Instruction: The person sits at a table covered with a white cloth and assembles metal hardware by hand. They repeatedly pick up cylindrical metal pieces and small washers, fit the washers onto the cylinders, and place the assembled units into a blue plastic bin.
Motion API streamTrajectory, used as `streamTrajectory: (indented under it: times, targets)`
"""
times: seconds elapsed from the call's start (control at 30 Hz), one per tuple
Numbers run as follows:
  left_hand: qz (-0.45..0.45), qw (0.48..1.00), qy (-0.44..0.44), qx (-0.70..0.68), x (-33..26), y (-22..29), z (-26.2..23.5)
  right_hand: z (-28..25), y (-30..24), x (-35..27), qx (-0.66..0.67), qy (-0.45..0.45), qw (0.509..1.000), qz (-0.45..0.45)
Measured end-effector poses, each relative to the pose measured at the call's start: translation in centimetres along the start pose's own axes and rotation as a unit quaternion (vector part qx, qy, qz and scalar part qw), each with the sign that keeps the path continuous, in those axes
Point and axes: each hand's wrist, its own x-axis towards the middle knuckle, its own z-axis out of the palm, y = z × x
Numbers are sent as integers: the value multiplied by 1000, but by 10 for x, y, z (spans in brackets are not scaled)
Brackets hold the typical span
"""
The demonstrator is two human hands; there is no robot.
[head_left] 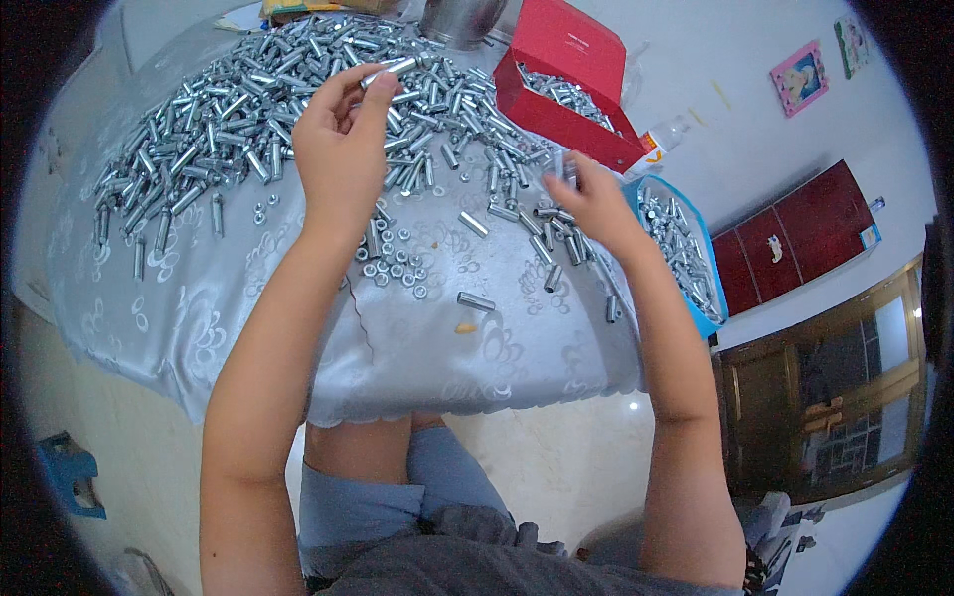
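My left hand (346,139) is raised over a big heap of silvery anchor bolts (238,114), its thumb and fingers closed on one anchor bolt (390,73). To the right, my right hand (594,204) hovers at the heap's edge, above loose metal sleeves (556,230). Its fingertips are smeared by motion, so whether it grips anything is unclear. Between my forearms lies a cluster of small hex nuts (395,263). Single sleeves (475,301) rest apart on the shiny grey tablecloth (417,348).
An open red box (571,139) with metal pieces stands at the back right, a plastic bottle (666,137) beside it. Beyond my right wrist sits a blue basket (708,323) full of bolts. A metal pot (462,20) is at the back. A thin wire (360,318) lies near my left forearm.
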Motion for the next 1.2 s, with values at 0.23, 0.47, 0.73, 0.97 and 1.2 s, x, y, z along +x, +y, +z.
streamTrajectory:
  times: [0.23, 0.47, 0.73, 0.97, 1.2]
  targets:
    - [2, 1000, 3, -5, -2, -2, 2, -4, 24, -22, 861, 6, 403, 310]
    - [10, 1000, 8, 5, 1, -4, 2, 10, 30, -13, 764, 19, 545, 345]
    - [-4, 1000, 0, -27, -1, 0, 2, 31, 35, 31, 122, -141, 934, 306]
    - [11, 1000, -1, -3, -1, -1, 1, 40, 23, 40, 91, -194, 935, 281]
    - [-9, 1000, -9, 6, -1, -2, 0, 51, 26, 46, -17, -157, 957, 242]
